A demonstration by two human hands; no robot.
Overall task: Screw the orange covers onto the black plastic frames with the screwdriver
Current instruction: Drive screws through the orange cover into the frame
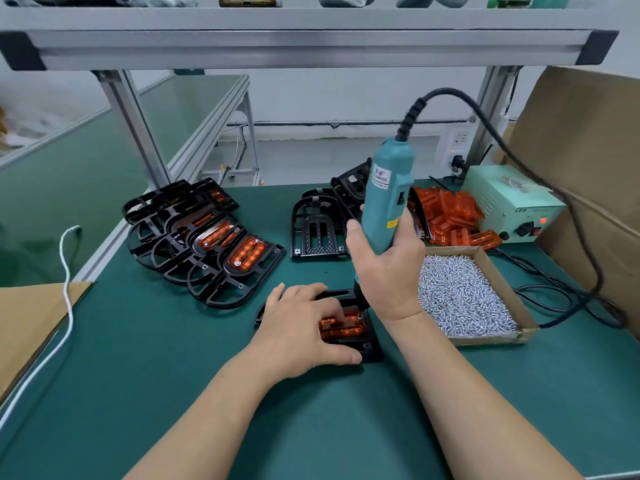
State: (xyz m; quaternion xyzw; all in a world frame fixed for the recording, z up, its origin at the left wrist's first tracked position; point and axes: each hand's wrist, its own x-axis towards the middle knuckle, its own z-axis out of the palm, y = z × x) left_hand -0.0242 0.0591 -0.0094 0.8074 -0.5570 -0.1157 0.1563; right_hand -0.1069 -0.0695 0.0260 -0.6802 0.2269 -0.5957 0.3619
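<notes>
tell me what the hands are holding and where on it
Right hand grips the screwdriver round the lower half of its body. Left hand holds nothing: its fingers press the orange cover onto the black frame.

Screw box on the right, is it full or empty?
Nearly full: silver screws heap across the cardboard box, hiding its floor, close to its rim.

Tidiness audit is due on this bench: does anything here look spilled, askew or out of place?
Mildly. The finished frames at left lie in a fanned, overlapping heap, not a square stack, and the loose orange covers sprawl beside the power box. The screws sit inside their cardboard tray; nothing looks damaged.
</notes>
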